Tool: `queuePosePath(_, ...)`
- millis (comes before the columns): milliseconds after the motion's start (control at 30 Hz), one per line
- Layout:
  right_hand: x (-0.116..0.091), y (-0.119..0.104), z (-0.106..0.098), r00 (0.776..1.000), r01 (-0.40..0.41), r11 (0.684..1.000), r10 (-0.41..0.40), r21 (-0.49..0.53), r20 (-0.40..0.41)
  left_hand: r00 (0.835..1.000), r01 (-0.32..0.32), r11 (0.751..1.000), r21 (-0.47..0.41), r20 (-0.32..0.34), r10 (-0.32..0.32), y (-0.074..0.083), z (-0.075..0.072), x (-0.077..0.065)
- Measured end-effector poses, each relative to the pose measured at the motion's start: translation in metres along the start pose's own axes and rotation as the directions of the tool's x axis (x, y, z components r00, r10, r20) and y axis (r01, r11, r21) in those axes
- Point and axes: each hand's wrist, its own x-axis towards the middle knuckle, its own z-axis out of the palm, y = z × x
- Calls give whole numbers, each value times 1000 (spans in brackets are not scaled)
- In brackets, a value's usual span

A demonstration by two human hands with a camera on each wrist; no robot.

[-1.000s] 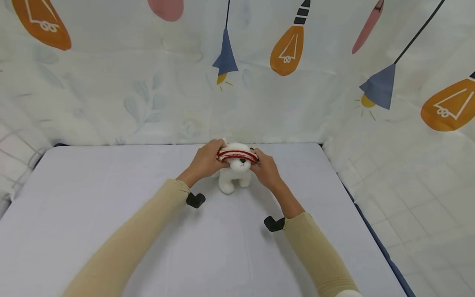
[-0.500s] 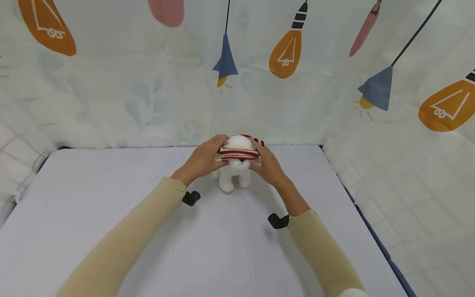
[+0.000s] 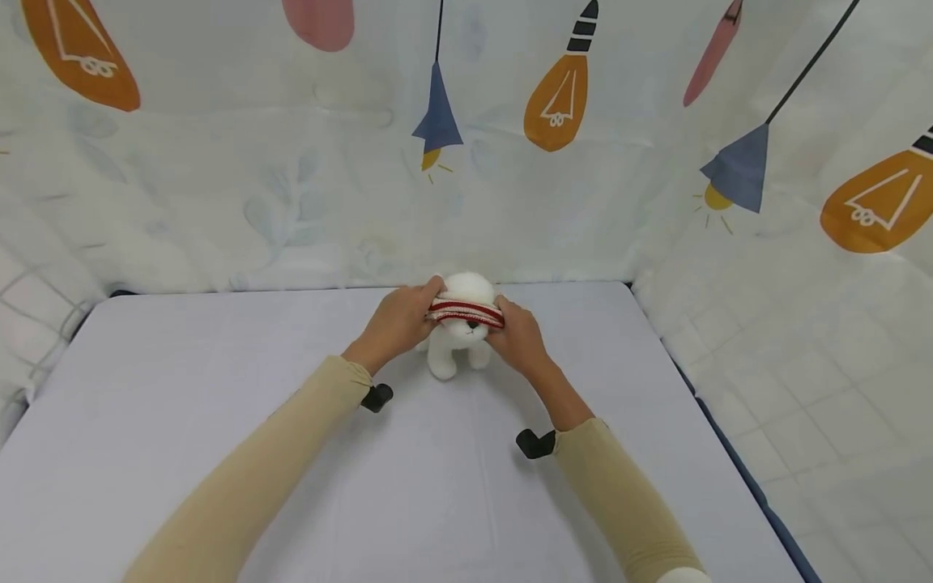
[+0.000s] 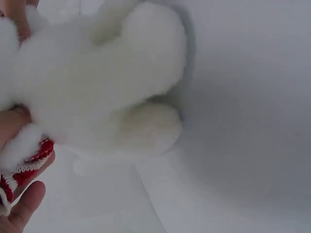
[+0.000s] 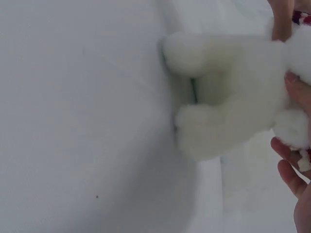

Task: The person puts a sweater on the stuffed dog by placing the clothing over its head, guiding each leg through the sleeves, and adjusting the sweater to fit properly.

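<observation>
A white plush dog (image 3: 466, 344) stands on the table near its far edge, facing me. Across its eyes lies a red-and-white striped knitted band (image 3: 467, 311), just above the dark nose. My left hand (image 3: 401, 318) grips the band's left end beside the dog's head, and my right hand (image 3: 519, 332) holds the right end. The thumbs lie against the dog's cheeks. In the left wrist view, the plush dog (image 4: 97, 82) appears sideways, with striped knit (image 4: 31, 167) between fingers. The right wrist view shows the legs of the plush dog (image 5: 228, 97) and part of the right hand (image 5: 301, 189).
A white cloth covers the table (image 3: 408, 502). Behind it hangs a pale curtain (image 3: 350, 194) printed with lamps and bulbs, which continues along the right side. Black wrist mounts (image 3: 535, 444) stick out below the beige sleeves (image 3: 627, 494). A white wire grid (image 3: 36, 316) shows at the left.
The band has come down lower across the dog's face, and both hands have dropped slightly with it. Red knit seen behind the head half a second ago no longer shows. The dog stays in place.
</observation>
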Motion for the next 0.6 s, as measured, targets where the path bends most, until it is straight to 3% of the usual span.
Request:
queuePosePath(100, -1, 1, 6, 996, 52, 996, -58, -77, -71, 1000, 24, 1000, 2, -21, -23, 0, 3, -1)
queuePosePath(200, -2, -3, 6, 997, 53, 995, -57, -81, -57, 998, 59, 998, 9, -6, -59, 3, 0, -4)
queuePosePath(333, -4, -10, -7, 995, -14, 999, 10, 34, 99, 995, 71, 998, 0, 65, -70, 8, -12, -8)
queuePosePath(467, -8, -17, -24, 962, -124, 978, 77, 168, 262, 994, 47, 999, -21, 98, -44, 14, -22, -14)
queuePosePath(533, -9, -18, -27, 955, -137, 972, 79, 189, 287, 995, 50, 998, -26, 87, -48, 17, -23, -16)
queuePosePath(600, -10, -19, -27, 961, -109, 976, 56, 186, 271, 996, 60, 998, -31, 67, -58, 20, -22, -19)
